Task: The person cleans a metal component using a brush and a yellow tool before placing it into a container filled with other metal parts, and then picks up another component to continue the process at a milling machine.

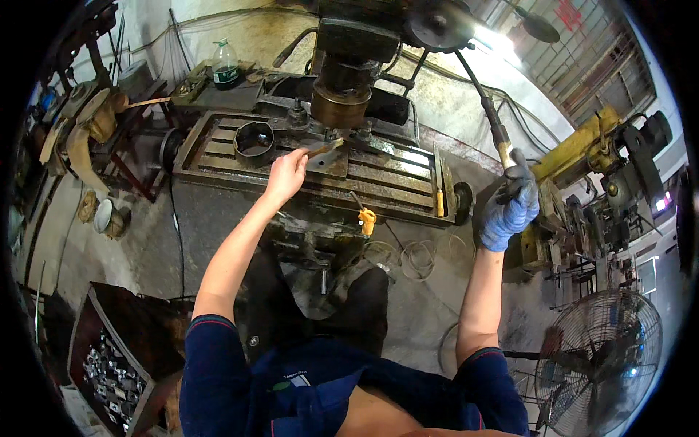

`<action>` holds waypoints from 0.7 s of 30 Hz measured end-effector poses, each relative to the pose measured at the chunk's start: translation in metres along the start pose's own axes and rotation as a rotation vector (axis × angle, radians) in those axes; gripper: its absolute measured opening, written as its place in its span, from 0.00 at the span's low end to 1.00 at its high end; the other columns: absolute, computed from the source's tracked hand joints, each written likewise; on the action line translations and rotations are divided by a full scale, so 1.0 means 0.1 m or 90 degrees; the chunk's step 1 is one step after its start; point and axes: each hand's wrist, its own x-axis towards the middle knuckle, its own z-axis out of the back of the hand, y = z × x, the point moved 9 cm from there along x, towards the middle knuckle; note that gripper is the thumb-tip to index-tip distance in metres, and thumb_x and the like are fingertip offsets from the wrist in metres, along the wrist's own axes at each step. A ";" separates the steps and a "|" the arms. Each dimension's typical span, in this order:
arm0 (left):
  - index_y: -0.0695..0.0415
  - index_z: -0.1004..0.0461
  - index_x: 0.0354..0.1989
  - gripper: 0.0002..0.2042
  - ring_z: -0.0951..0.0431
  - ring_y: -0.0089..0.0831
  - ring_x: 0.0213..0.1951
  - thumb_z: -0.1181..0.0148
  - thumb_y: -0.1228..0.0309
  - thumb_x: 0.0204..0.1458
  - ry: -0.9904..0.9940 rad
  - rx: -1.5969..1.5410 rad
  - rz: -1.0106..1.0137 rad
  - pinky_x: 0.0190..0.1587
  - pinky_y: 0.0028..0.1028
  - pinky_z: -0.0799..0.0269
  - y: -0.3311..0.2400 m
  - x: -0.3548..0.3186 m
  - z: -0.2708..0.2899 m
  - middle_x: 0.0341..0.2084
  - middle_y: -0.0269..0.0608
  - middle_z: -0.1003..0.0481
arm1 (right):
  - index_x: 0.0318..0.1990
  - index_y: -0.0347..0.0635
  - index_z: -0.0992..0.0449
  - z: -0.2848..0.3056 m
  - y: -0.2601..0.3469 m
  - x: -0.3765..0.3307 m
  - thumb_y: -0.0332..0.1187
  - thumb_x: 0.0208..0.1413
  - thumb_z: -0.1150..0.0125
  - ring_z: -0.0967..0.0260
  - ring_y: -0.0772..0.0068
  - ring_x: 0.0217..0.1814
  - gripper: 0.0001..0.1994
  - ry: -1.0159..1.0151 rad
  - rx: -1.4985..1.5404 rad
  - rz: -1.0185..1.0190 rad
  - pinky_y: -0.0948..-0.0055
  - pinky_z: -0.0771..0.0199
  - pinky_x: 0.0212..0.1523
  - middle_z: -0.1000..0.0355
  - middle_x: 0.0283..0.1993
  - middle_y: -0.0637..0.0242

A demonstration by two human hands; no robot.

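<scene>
My bare left hand (288,173) is closed around a thin brush (322,150) with a wooden-looking handle. Its tip reaches beneath the round spindle head (341,102) of a milling machine, close to the small workpiece area, where details are too small to make out. On my right hand (512,207) is a blue and grey glove, its fingers wrapped round the light grip of a long dark lever (486,102) that slants up to the machine. A dark round pot (254,140) of dark liquid stands on the slotted machine table (393,191), left of the brush.
A yellow-handled file-like tool (440,202) lies at the table's right end. A yellow object (367,221) hangs at its front edge. A bottle (225,67) stands behind left. A bin (145,390) of metal parts is lower left, a caged fan (601,362) lower right.
</scene>
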 end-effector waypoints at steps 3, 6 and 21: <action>0.60 0.28 0.38 0.10 0.26 0.50 0.29 0.50 0.71 0.50 0.001 0.024 -0.006 0.31 0.41 0.32 -0.01 0.01 0.00 0.24 0.54 0.27 | 0.19 0.37 0.38 0.03 0.00 0.05 0.42 0.56 0.53 0.37 0.50 0.51 0.19 0.016 -0.001 -0.012 0.51 0.47 0.56 0.33 0.29 0.60; 0.60 0.28 0.38 0.10 0.26 0.50 0.30 0.50 0.71 0.50 0.016 0.020 0.035 0.31 0.41 0.32 0.03 0.02 -0.02 0.24 0.54 0.27 | 0.18 0.38 0.39 0.00 0.08 0.14 0.41 0.57 0.55 0.39 0.44 0.55 0.19 0.056 0.006 0.054 0.48 0.49 0.57 0.31 0.33 0.56; 0.61 0.28 0.38 0.10 0.26 0.50 0.29 0.50 0.70 0.50 -0.036 0.053 -0.039 0.31 0.42 0.32 -0.06 0.13 0.02 0.24 0.56 0.28 | 0.18 0.38 0.36 -0.08 0.33 0.73 0.42 0.54 0.50 0.34 0.46 0.47 0.19 0.043 0.031 0.155 0.46 0.44 0.53 0.31 0.27 0.54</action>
